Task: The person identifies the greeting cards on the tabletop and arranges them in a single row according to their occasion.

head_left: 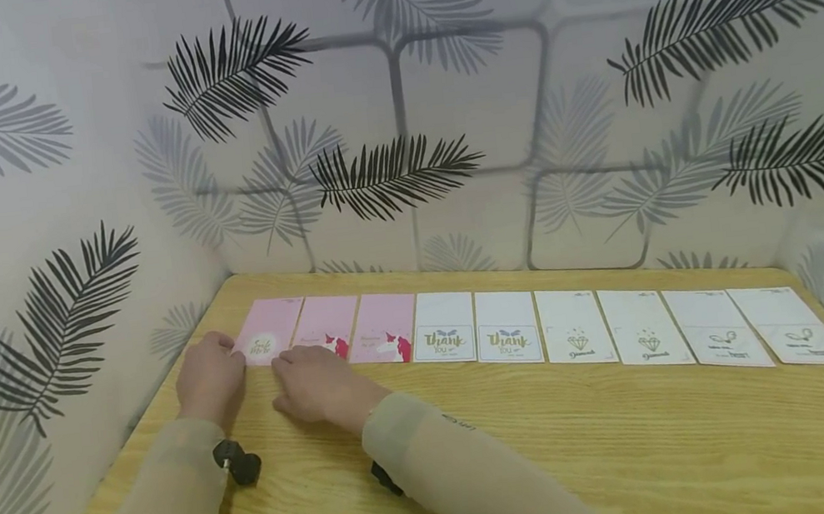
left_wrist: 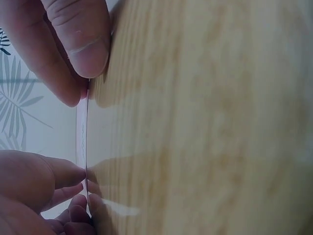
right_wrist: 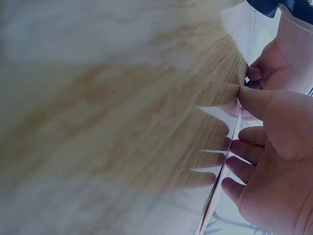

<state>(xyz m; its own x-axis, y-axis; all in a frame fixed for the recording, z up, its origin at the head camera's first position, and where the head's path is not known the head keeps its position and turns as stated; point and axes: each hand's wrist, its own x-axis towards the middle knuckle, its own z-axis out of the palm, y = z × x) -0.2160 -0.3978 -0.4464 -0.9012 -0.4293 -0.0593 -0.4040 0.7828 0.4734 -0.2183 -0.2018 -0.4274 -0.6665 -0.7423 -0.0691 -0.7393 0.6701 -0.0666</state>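
Note:
Flat on the wooden table [head_left: 551, 435], at the left end of a row, lies a pink card [head_left: 275, 317] with a pale round patch and gold lettering. My left hand [head_left: 211, 377] touches its lower left corner with the fingertips; the left wrist view shows the thumb [left_wrist: 90, 56] and a finger against the card's thin edge. By the lower right corner rests my right hand [head_left: 323, 388], its extended fingers [right_wrist: 247, 149] touching down along the card edges in the right wrist view. The right hand partly covers the neighbouring pink card [head_left: 329, 314] with red figures.
Rightward the row continues with another pink card [head_left: 388, 318], white "Thank You" cards [head_left: 442, 308], diamond cards [head_left: 567, 312] and white cards with a leaf-like print [head_left: 700, 315]. Behind stands a feather-patterned wall [head_left: 468, 217]. Wrist cameras [head_left: 237, 462] sit under both forearms.

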